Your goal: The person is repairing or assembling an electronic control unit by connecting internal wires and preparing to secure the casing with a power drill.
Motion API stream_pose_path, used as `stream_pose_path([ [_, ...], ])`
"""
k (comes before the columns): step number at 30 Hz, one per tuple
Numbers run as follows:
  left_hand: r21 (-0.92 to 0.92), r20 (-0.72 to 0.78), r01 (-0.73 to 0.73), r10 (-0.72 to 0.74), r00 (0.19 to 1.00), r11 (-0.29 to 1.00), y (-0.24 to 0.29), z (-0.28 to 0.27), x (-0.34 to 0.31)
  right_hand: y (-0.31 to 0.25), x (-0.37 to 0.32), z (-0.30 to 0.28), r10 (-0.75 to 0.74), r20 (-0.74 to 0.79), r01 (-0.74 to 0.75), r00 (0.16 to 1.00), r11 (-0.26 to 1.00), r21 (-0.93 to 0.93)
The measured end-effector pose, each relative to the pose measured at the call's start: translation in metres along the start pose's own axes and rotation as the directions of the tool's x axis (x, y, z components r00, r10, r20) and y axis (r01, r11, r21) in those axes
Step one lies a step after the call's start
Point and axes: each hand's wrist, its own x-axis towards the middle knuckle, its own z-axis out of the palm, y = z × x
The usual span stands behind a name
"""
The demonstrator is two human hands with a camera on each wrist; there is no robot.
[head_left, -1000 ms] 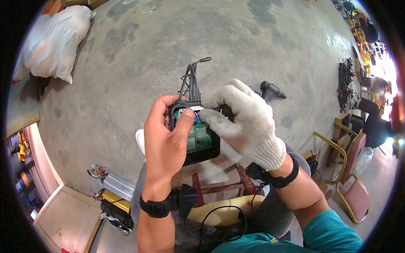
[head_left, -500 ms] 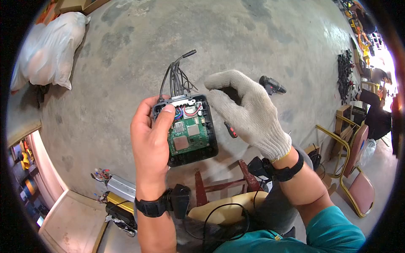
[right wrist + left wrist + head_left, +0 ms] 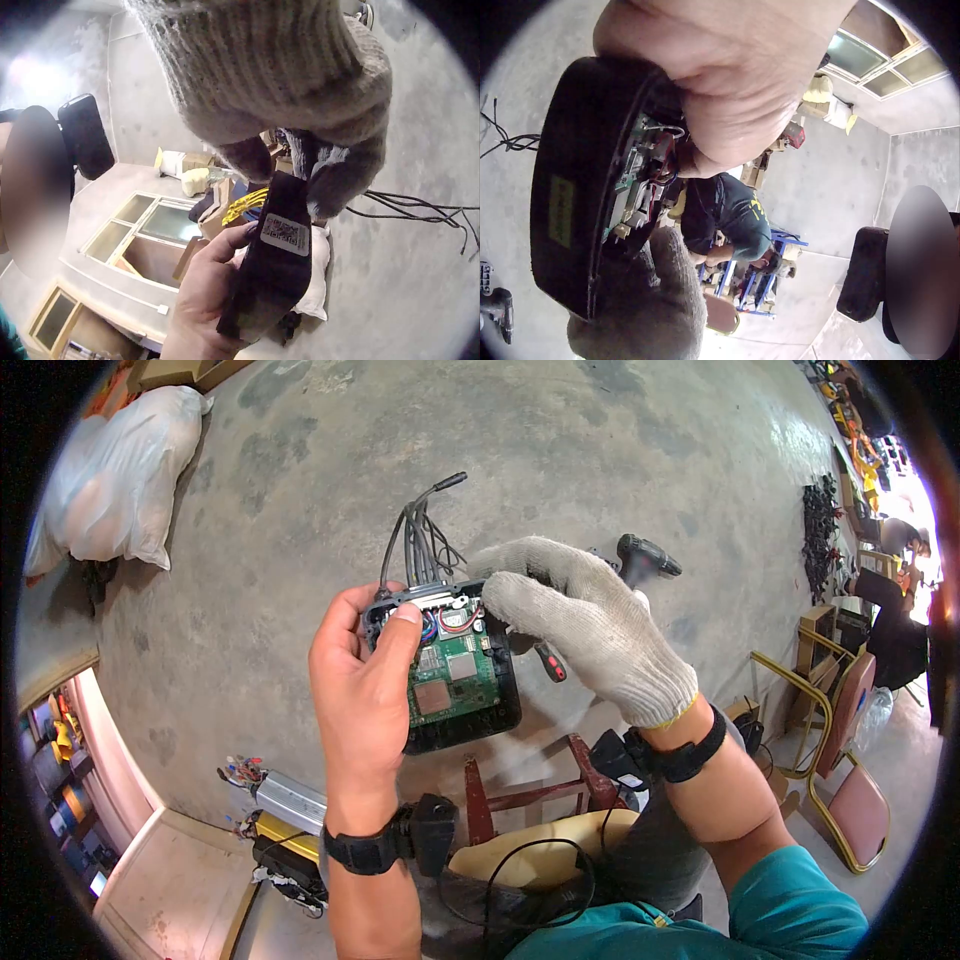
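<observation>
While left hand [image 3: 365, 690] grips one circuit box [image 3: 462, 685], right hand [image 3: 585, 625] fingers [image 3: 510, 595] apparently pinch its top rim.

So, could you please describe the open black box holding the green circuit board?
Above the grey concrete floor, look between the hands: the bare left hand grips the open black plastic box, the white-gloved right hand pinches its top. Only it shows a green board and dark cables.
</observation>
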Motion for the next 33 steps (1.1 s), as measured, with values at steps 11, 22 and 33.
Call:
stream_pose_path([
  [11, 0.071, 0.017, -0.066, 0.065, 0.998, 0.995, 0.003, 0.002, -0.004, 0.013, 0.006, -0.001, -0.062, 0.121, 0.07, 0.991, 0.996, -0.064],
  [22, 0.161, 0.057, -0.169, 0.162, 0.985, 0.972, -0.001, 0.004, -0.007, 0.019, 0.008, 0.006, -0.098, 0.049, 0.102, 0.994, 0.992, -0.074],
  [33, 0.144, 0.064, -0.195, 0.188, 0.98, 0.97, -0.004, 0.008, -0.007, 0.017, 0.006, 0.01, -0.144, -0.044, 0.131, 0.989, 0.967, -0.218],
])
